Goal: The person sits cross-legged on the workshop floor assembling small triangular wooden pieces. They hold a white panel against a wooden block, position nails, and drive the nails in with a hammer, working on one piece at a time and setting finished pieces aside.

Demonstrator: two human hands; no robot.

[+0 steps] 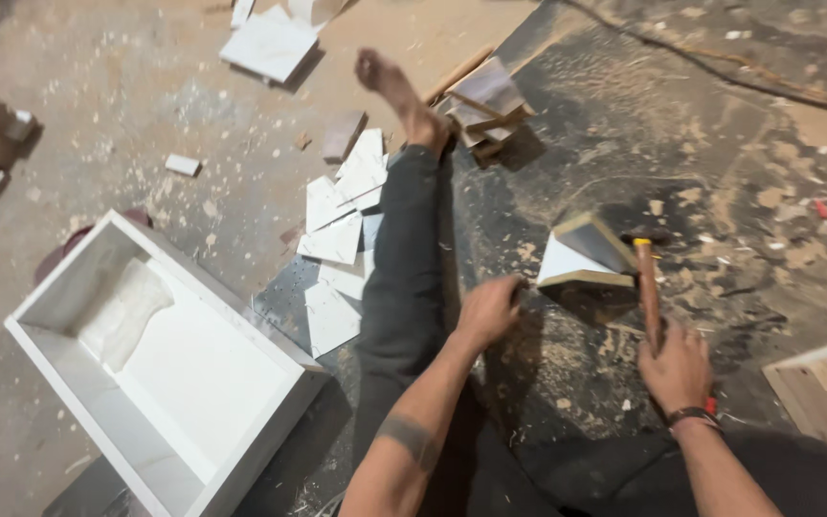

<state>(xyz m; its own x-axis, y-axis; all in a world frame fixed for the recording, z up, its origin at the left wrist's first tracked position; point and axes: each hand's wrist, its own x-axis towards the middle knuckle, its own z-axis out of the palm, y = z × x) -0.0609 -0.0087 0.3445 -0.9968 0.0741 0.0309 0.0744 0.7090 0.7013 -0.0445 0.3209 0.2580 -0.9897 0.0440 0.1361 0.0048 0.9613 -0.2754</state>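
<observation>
I sit on a dusty floor with my left leg (406,258) stretched out ahead. My right hand (677,369) grips the wooden handle of a hammer (647,287), whose head rests by a triangular corner piece of white board with wood edges (581,257). My left hand (488,308) is closed just to the left of that corner piece, touching or holding its near edge; whether something small is pinched in the fingers is hidden.
A white open box or drawer (160,369) lies at the left. Several white board offcuts (337,249) are scattered beside my leg. More stacked corner pieces (485,103) sit near my foot. A wooden frame (820,393) is at the right edge. Sawdust covers the dark mat.
</observation>
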